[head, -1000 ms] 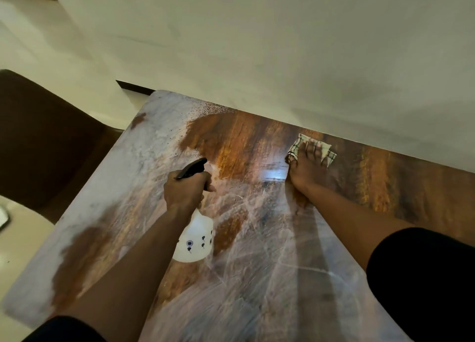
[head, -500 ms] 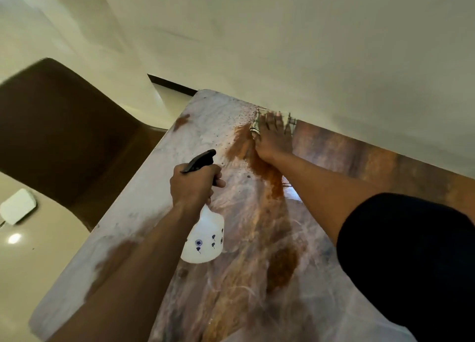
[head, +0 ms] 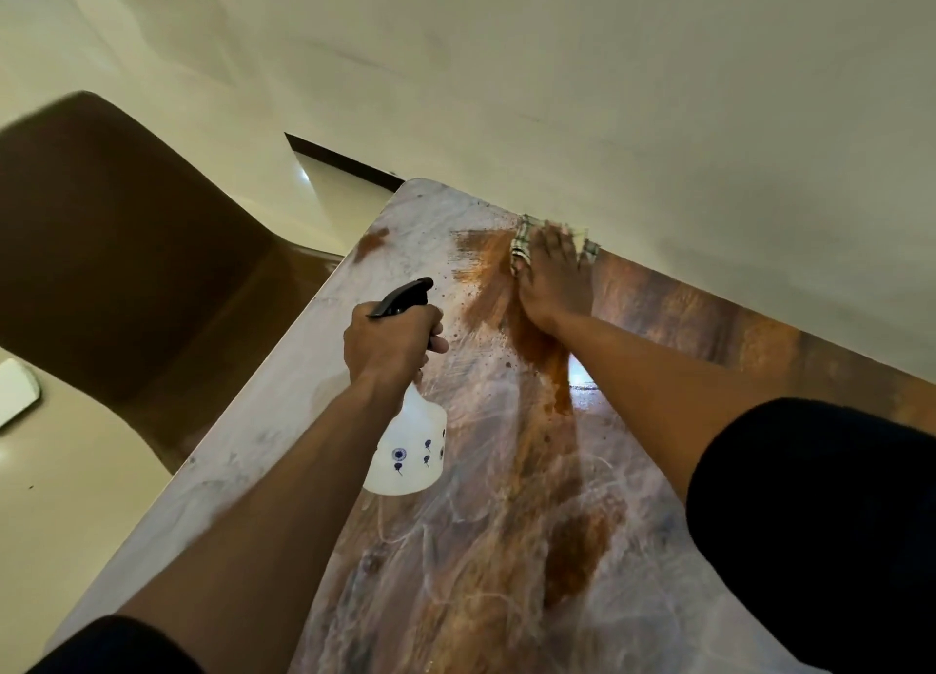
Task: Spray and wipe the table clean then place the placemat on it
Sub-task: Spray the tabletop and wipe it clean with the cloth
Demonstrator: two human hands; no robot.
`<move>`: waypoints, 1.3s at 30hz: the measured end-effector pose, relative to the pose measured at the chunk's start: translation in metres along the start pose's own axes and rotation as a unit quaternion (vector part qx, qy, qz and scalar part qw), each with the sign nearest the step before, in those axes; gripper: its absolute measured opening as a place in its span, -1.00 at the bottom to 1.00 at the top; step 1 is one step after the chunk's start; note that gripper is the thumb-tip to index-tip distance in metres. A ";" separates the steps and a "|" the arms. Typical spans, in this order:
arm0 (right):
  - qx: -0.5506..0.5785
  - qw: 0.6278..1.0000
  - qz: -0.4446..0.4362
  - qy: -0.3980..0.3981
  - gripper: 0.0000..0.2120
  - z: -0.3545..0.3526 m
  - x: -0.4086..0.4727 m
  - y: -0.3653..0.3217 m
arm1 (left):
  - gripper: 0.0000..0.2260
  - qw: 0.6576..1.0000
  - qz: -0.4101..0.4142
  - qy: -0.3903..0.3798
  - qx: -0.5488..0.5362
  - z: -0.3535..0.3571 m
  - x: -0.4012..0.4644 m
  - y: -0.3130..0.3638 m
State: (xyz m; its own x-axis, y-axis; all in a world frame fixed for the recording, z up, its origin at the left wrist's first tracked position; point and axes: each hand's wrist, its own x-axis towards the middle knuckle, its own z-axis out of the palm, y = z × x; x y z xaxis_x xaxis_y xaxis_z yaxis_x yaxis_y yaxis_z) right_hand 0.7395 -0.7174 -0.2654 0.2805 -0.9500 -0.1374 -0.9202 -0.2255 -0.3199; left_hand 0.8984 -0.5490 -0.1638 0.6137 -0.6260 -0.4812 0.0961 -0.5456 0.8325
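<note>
Right hand [head: 554, 280] lies flat, fingers spread, pressing the checked cloth [head: 527, 240] against the far edge of the surface [head: 283, 450] — right by the wall [head: 608, 90]. Left hand [head: 390, 341] grips the spray bottle [head: 410, 450] by its black trigger head, held above the smeared, white-filmed wood, nearer the person — a brown chair [head: 126, 268] sits left.
</note>
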 end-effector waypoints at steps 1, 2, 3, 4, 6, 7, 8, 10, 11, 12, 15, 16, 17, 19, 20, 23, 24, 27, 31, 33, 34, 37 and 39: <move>-0.002 1.000 0.022 0.015 -0.40 -0.002 -0.004 0.013 | -0.92 1.000 -0.002 0.000 0.000 0.000 0.002 0.001; -0.006 0.999 0.043 0.031 -0.40 -0.003 -0.009 0.024 | -0.91 1.000 -0.005 0.000 -0.001 0.000 0.004 0.002; -0.013 0.997 0.062 0.045 -0.40 -0.003 -0.013 0.033 | -0.91 1.000 -0.007 0.001 -0.002 0.000 0.007 0.003; -0.021 0.995 0.081 0.055 -0.39 -0.003 -0.017 0.038 | -0.90 1.000 -0.009 0.001 -0.001 0.000 0.009 0.003; -0.030 0.991 0.111 0.067 -0.38 0.001 -0.017 0.037 | -0.90 1.000 -0.013 -0.003 0.002 0.000 0.012 0.004; -0.028 0.989 0.128 0.069 -0.38 0.003 -0.014 0.032 | -0.90 1.000 -0.015 -0.004 0.003 -0.001 0.013 0.004; -0.025 0.986 0.146 0.071 -0.38 0.004 -0.010 0.024 | -0.90 1.000 -0.017 -0.005 0.003 -0.002 0.015 0.005; -0.020 0.984 0.160 0.073 -0.38 0.006 -0.002 0.006 | -0.89 1.000 -0.023 -0.007 -0.003 -0.004 0.018 0.007; -0.019 0.987 0.146 0.070 -0.38 0.007 0.004 -0.003 | -0.88 1.000 -0.024 -0.007 -0.008 -0.007 0.021 0.008; -0.019 0.991 0.119 0.063 -0.38 0.009 0.011 -0.014 | -0.88 1.000 -0.025 -0.005 -0.013 -0.010 0.025 0.008; -0.024 0.998 0.042 0.031 -0.38 0.013 0.035 -0.049 | -0.89 1.000 -0.012 -0.002 -0.025 -0.021 0.033 0.012; -0.023 0.999 0.026 0.022 -0.38 0.015 0.043 -0.061 | -0.89 1.000 -0.004 0.000 -0.027 -0.025 0.035 0.014; -0.020 1.000 0.009 0.013 -0.38 0.017 0.050 -0.074 | -0.90 1.000 0.004 0.003 -0.028 -0.028 0.037 0.016; -0.021 0.999 -0.039 -0.005 -0.39 0.021 0.064 -0.099 | -0.94 0.999 0.015 0.012 -0.034 -0.035 0.040 0.021; -0.026 0.997 -0.066 -0.014 -0.39 0.024 0.070 -0.113 | -0.95 0.999 0.017 0.019 -0.039 -0.039 0.041 0.023; -0.043 0.988 -0.144 -0.036 -0.39 0.033 0.082 -0.147 | -0.90 0.998 0.025 0.039 -0.047 -0.047 0.044 0.028; -0.045 0.984 -0.165 -0.041 -0.39 0.035 0.083 -0.155 | -0.85 0.998 0.027 0.044 -0.048 -0.049 0.044 0.029; -0.046 0.979 -0.191 -0.052 -0.39 0.036 0.086 -0.159 | -0.77 0.997 0.025 0.052 -0.049 -0.049 0.046 0.028; -0.048 0.985 -0.163 -0.026 -0.40 0.035 0.086 -0.145 | -0.75 0.997 0.017 0.049 -0.049 -0.045 0.048 0.026; -0.038 0.993 -0.112 -0.008 -0.40 0.032 0.085 -0.133 | -0.76 0.997 0.013 0.045 -0.053 -0.043 0.050 0.025; -0.038 0.995 -0.094 -0.003 -0.40 0.029 0.084 -0.124 | -0.77 0.998 0.012 0.043 -0.053 -0.042 0.052 0.024; -0.039 0.998 -0.047 0.009 -0.39 0.022 0.081 -0.090 | -0.81 0.998 0.013 0.042 -0.055 -0.042 0.056 0.021; -0.036 0.999 -0.012 0.023 -0.40 0.018 0.077 -0.070 | -0.72 0.997 0.012 0.041 -0.058 -0.043 0.057 0.019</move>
State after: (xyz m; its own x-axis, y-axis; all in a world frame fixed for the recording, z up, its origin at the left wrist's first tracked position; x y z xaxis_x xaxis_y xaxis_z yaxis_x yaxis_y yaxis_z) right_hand 0.8302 -0.7707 -0.2707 0.2921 -0.9524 -0.0868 -0.9309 -0.2623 -0.2540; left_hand 0.9690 -0.5714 -0.1636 0.6790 -0.5871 -0.4408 0.1683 -0.4599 0.8719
